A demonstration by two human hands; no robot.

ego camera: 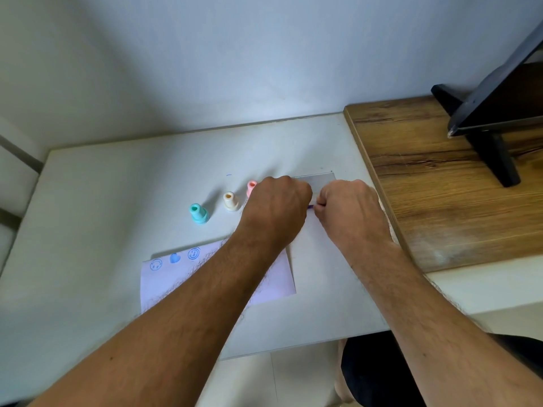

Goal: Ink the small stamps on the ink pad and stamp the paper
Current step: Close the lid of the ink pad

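1. White table (117,201) fills the middle of the frame; a wood-grain top (440,177) adjoins it at the right, with a black stand (484,136) on it in the upper right.
2. Your left hand (274,207) is curled into a fist at frame centre, knuckles up. What it grips is hidden under it, so you cannot tell.
3. Your right hand (349,212) sits just right of the left, fingers curled, fingertips nearly touching the left hand. A sliver of purple (310,206) shows between the two hands; too small to identify.
4. Grey ink pad (318,180) lies flat just behind both hands, mostly covered by them.
5. Three small stamps stand upright left of your hands in a diagonal row: teal stamp (199,213) farthest left, cream stamp (230,201) in the middle, pink stamp (251,187) touching the left hand's edge in the picture.
6. Paper (164,277) lies at lower centre-left, partly under your left forearm. Three blue prints along its top edge: a face, a solid heart, another round face.
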